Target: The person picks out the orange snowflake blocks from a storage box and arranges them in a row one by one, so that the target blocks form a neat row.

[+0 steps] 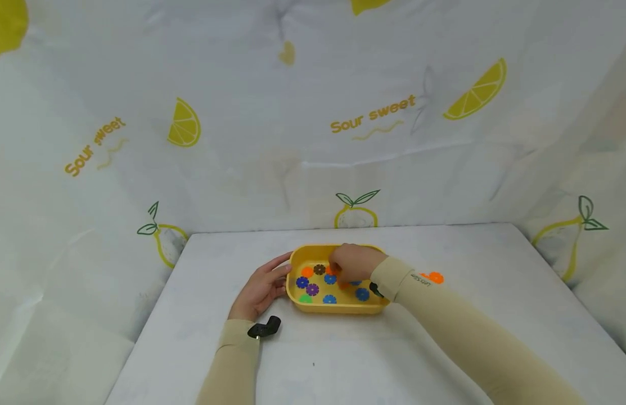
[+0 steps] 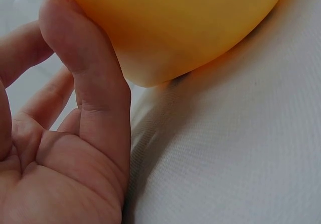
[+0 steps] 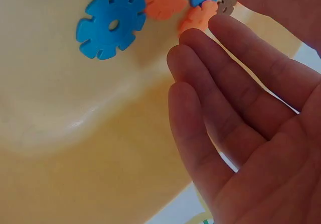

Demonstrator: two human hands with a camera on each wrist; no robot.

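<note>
A yellow plastic tub (image 1: pixel 338 309) holds several flat, notched flower-shaped discs, among them a purple disc (image 1: pixel 312 289), a brown disc (image 1: pixel 319 269) and a green disc (image 1: pixel 305 298). My left hand (image 1: pixel 262 288) rests against its left end, thumb and fingers touching the outer wall near the rim. Inside the tub, my right hand (image 1: pixel 357 262) reaches down over the discs. Its slightly bent fingers (image 3: pixel 188 118) are beside an orange disc (image 3: pixel 168 0) and a blue disc (image 3: pixel 111 24). The thumb tip lies outside the right wrist view, and no disc shows plainly pinched.
Orange discs (image 1: pixel 436 277) lie on the white table (image 1: pixel 313 365) to the right of the tub, partly behind my right sleeve (image 1: pixel 429 298). White cloth (image 1: pixel 272 124) printed with lemons hangs behind the table and along both sides.
</note>
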